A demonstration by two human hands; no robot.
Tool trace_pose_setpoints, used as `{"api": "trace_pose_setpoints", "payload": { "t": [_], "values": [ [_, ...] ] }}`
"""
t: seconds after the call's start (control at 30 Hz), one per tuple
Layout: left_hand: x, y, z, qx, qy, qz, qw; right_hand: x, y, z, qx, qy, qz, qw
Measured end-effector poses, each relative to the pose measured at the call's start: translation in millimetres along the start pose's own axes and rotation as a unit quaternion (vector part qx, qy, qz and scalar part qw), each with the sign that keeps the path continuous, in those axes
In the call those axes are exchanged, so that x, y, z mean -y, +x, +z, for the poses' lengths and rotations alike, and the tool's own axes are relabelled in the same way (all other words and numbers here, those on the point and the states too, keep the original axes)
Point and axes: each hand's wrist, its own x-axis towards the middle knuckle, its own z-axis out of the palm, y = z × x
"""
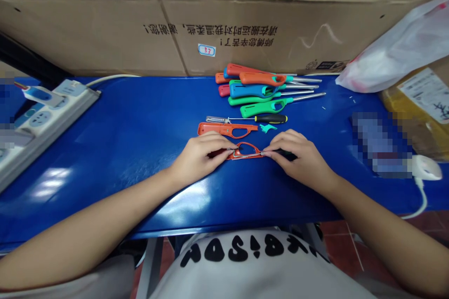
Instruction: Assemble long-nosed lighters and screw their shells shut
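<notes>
An orange lighter shell half (247, 155) lies on the blue table between my hands, its oval trigger opening facing away from me. A thin pale wire or strip runs along its near side. My left hand (205, 153) is closed in a pinch over the wider end, hiding much of it. At the narrow end, the fingertips of my right hand (298, 154) pinch together on a small part that they mostly cover. Just beyond lie the other orange shell half (219, 128) and a loose turquoise trigger (268, 128).
Behind the shell lies a screwdriver (271, 119) with a black and yellow handle. Several coloured lighters (259, 106) are piled farther back against a cardboard box (105, 32). A power strip (45, 121) stands left; a plastic bag (393, 51) and a white plug (426, 167) are right.
</notes>
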Motion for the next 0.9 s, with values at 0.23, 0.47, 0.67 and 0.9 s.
{"api": "trace_pose_setpoints", "payload": {
  "t": [0.23, 0.47, 0.67, 0.9],
  "values": [
    [0, 0, -2.0, 0.008, 0.010, 0.014, 1.000, 4, 15, -8, 0.079, 0.013, 0.063, 0.995],
    [-1, 0, -7.0, 0.006, 0.039, 0.044, 0.998, 5, 17, -8, 0.081, 0.028, 0.078, 0.993],
    [0, -1, -6.7, 0.001, 0.042, 0.018, 0.999, 6, 12, -9, 0.026, 0.022, 0.033, 0.999],
    [3, -1, -5.7, 0.006, 0.047, 0.045, 0.998, -6, 26, -16, -0.062, -0.131, 0.088, 0.985]
  ]
}}
